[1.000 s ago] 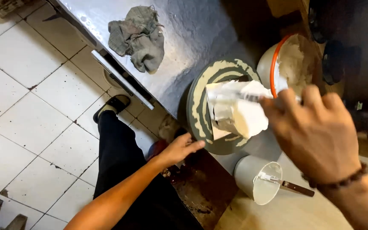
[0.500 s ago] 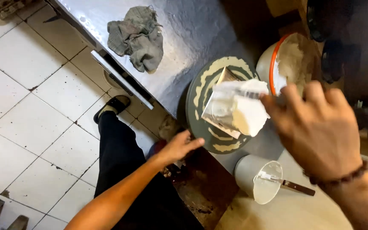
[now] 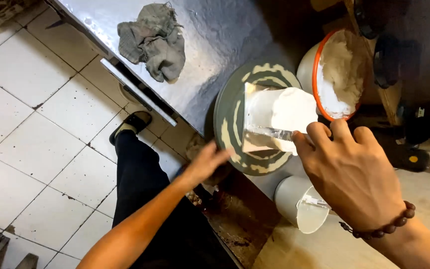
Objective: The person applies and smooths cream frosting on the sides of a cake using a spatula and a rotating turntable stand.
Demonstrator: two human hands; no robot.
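Note:
My right hand [image 3: 354, 184], with a bead bracelet on its wrist, grips a shiny metal scoop [image 3: 262, 127] by its near end. The scoop carries a white lump [image 3: 294, 107] and hangs over a round grey disc [image 3: 230, 119] with a cream pattern. My left hand [image 3: 207, 162] reaches across my leg, fingers apart, its fingertips at the disc's lower left rim. It holds nothing. Just right of the scoop stands a white bucket with an orange rim [image 3: 314, 74], holding white paste or powder.
A grey rag [image 3: 153, 42] lies on the metal tabletop [image 3: 215, 30] behind the disc. A small white cup [image 3: 294, 199] with a metal tool in it sits under my right hand. White floor tiles [image 3: 31, 124] and my black shoe [image 3: 133, 122] are at left.
My right hand has drawn back toward me and turned the scoop, so the white lump now faces the bucket. My left hand has slid up to the disc's rim.

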